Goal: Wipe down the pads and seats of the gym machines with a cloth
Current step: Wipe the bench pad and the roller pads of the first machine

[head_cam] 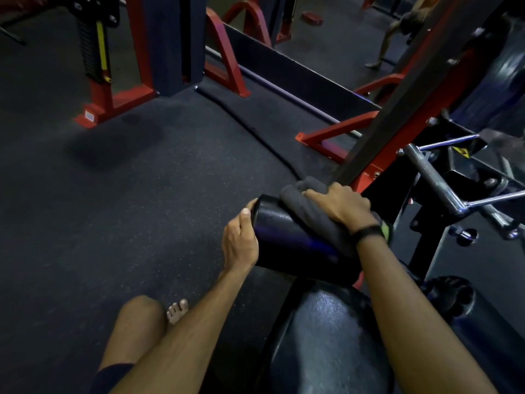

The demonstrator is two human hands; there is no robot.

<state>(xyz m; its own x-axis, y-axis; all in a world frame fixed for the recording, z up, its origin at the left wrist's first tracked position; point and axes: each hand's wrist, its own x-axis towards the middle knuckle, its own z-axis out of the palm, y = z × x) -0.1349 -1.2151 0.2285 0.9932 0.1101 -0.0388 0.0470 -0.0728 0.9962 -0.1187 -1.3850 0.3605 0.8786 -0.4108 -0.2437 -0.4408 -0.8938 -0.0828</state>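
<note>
A black roller pad [287, 237] sticks out from the red-and-black machine at centre. My left hand [240, 237] grips the pad's free end, thumb on the end face. A grey cloth [309, 206] is draped over the top of the pad. My right hand [341, 206] presses down on the cloth, fingers curled over it. Below the pad lies the machine's black seat [321, 331], shiny and partly under my right forearm.
The machine's red frame [403, 129] and chrome bars [443, 180] rise to the right. Another red machine [113, 81] stands at the back left on the dark rubber floor [127, 180]. A black cable [255, 132] crosses the floor. A person's legs [392, 38] show far right. My knee and bare foot [176, 308] are below.
</note>
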